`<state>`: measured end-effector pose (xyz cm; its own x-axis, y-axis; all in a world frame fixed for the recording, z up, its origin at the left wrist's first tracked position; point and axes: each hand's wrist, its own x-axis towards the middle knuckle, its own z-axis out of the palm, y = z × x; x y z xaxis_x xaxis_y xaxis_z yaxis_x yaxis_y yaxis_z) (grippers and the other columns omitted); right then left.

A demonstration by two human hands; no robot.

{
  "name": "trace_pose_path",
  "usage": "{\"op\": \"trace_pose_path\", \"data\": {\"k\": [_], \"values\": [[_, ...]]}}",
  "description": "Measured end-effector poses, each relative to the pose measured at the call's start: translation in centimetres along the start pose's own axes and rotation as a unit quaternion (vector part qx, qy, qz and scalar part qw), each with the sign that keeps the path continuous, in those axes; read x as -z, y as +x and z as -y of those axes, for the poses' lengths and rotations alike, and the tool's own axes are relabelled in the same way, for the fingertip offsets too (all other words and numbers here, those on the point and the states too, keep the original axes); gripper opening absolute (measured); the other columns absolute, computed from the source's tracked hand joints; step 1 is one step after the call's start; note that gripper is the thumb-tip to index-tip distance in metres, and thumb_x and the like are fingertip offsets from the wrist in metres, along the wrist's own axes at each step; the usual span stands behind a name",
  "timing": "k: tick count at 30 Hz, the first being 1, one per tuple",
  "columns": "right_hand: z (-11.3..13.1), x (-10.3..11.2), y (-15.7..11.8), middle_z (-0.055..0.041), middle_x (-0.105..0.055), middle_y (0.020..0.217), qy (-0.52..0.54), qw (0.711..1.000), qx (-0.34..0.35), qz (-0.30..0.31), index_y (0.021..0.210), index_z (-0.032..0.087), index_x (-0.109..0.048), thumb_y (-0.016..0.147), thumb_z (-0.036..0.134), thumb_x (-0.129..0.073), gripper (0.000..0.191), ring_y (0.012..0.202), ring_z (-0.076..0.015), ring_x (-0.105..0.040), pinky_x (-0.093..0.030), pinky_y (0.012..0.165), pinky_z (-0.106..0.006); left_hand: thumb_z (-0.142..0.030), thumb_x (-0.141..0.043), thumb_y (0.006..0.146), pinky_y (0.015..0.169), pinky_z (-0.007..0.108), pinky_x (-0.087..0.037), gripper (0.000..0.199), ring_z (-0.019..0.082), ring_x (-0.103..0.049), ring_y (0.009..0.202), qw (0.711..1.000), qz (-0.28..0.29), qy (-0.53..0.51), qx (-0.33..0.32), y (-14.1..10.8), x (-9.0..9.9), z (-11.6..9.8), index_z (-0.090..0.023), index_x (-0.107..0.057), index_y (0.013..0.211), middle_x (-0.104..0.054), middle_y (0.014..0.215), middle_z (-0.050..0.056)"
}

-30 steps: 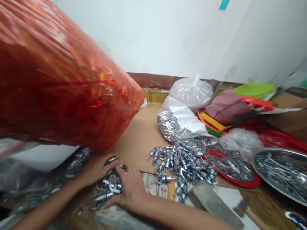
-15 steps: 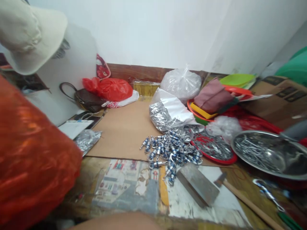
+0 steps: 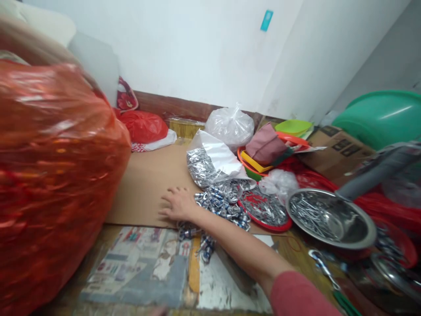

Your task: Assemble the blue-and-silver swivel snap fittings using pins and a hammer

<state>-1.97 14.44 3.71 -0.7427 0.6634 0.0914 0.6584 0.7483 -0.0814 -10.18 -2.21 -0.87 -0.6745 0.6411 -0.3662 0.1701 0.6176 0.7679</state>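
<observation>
Extending from the near right, the right hand (image 3: pixel 178 204) holds its fingers (image 3: pixel 168 197) apart over the cardboard (image 3: pixel 144 184). Blue-and-silver fittings (image 3: pixel 226 205) lie heaped just right of it, beside the red tray (image 3: pixel 278 228).

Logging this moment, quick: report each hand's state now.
Left hand: not in view, cannot be told.
Right hand: open, spread out, beside the metal clasps.

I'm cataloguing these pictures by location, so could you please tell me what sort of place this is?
Probably a small hardware workshop: a heap of hooks lies near a plate and a bowl, both holding metal pieces.
</observation>
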Motion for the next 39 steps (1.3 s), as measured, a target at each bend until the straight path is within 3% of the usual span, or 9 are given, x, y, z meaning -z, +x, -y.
{"op": "trace_pose_path", "data": {"k": [3,6,11,14,19,23,27,32,39], "values": [[-2.5,-0.7,-0.5,-0.0126,-0.054,0.112,-0.011,0.999,-0.04,0.022,0.106,0.02,-0.057,0.077,0.06,-0.041,0.052,0.1,-0.0287,-0.052,-0.04,0.08,-0.046,-0.035,-0.054,0.078,0.092,0.046,-0.041,0.042,0.026,-0.049,0.111,0.975,0.057,-0.009,-0.213,1.2,-1.7,-1.6,-0.018,-0.049,0.116,-0.051,0.124,0.012],[-3.4,-1.3,-1.9,-0.0107,-0.057,0.103,-0.011,0.999,-0.043,0.031,0.105,0.022,-0.058,0.08,0.051,-0.04,0.042,0.096,-0.0261,-0.055,-0.041,0.078,-0.044,-0.045,-0.048,0.076,0.105,0.046,-0.023,0.067,0.031,-0.032,0.126,0.94,0.015,0.009,-0.341,4.6,-4.9,-4.5,-0.005,-0.036,0.128,-0.039,0.135,0.021],[-3.5,-0.5,-3.1,-0.0097,-0.061,0.098,0.016,0.998,-0.059,0.029,0.101,0.019,-0.06,0.08,0.032,-0.044,0.029,0.093,-0.0245,-0.058,-0.042,0.081,-0.043,-0.046,-0.035,0.081,0.103,0.046,-0.027,0.061,0.03,-0.04,0.122,0.927,0.043,0.018,-0.372,8.0,-9.0,-7.3,-0.004,-0.042,0.124,-0.047,0.129,0.022],[-3.5,1.2,-5.1,-0.0101,-0.052,0.119,0.049,0.996,-0.068,-0.02,0.114,0.018,-0.053,0.08,0.027,-0.047,0.035,0.108,-0.021,-0.051,-0.042,0.087,-0.034,-0.046,-0.028,0.084,0.1,0.042,-0.033,0.055,0.026,-0.045,0.119,0.922,0.064,0.01,-0.383,7.9,-9.5,-7.1,-0.011,-0.044,0.124,-0.051,0.128,0.016],[-6.1,2.9,-14.4,-0.0064,-0.05,0.124,0.181,0.946,-0.129,-0.236,0.112,0.022,-0.056,0.081,0.024,-0.051,0.031,0.114,-0.0161,-0.046,-0.037,0.096,-0.032,-0.051,-0.033,0.082,0.1,0.039,-0.032,0.059,0.025,-0.045,0.119,0.923,0.077,0.0,-0.378,7.7,-9.2,-6.8,-0.013,-0.044,0.125,-0.051,0.128,0.015],[-10.7,1.8,-23.0,-0.0093,-0.059,0.111,0.163,0.886,-0.342,-0.266,0.103,0.019,-0.061,0.08,0.025,-0.051,0.026,0.1,-0.0195,-0.057,-0.046,0.085,-0.035,-0.053,-0.032,0.081,0.101,0.037,-0.032,0.06,0.025,-0.046,0.118,0.928,0.076,-0.004,-0.364,7.6,-9.1,-7.1,-0.014,-0.046,0.124,-0.053,0.127,0.012],[-13.8,0.5,-28.1,-0.0108,-0.063,0.1,0.109,0.864,-0.423,-0.249,0.103,0.016,-0.061,0.082,0.02,-0.043,0.028,0.089,-0.0207,-0.061,-0.05,0.078,-0.037,-0.054,-0.033,0.08,0.101,0.037,-0.032,0.061,0.026,-0.046,0.118,0.932,0.077,0.005,-0.354,7.4,-9.1,-7.3,-0.015,-0.045,0.125,-0.053,0.126,0.011],[-16.1,0.8,-26.9,-0.01,-0.057,0.113,0.031,0.888,-0.426,-0.173,0.105,0.016,-0.059,0.086,0.013,-0.038,0.029,0.107,-0.0187,-0.052,-0.04,0.092,-0.034,-0.056,-0.033,0.078,0.1,0.045,-0.031,0.066,0.031,-0.043,0.12,0.929,0.101,0.04,-0.353,7.5,-9.2,-7.7,-0.014,-0.041,0.128,-0.048,0.131,0.015],[-19.6,1.3,-19.8,-0.0062,-0.057,0.105,-0.014,0.918,-0.395,0.018,0.106,0.014,-0.054,0.086,0.031,-0.051,0.026,0.09,-0.0173,-0.057,-0.048,0.078,-0.038,-0.057,-0.034,0.078,0.102,0.042,-0.029,0.067,0.029,-0.043,0.12,0.917,0.117,0.081,-0.372,7.9,-9.4,-8.2,-0.015,-0.039,0.129,-0.047,0.131,0.014]]}}
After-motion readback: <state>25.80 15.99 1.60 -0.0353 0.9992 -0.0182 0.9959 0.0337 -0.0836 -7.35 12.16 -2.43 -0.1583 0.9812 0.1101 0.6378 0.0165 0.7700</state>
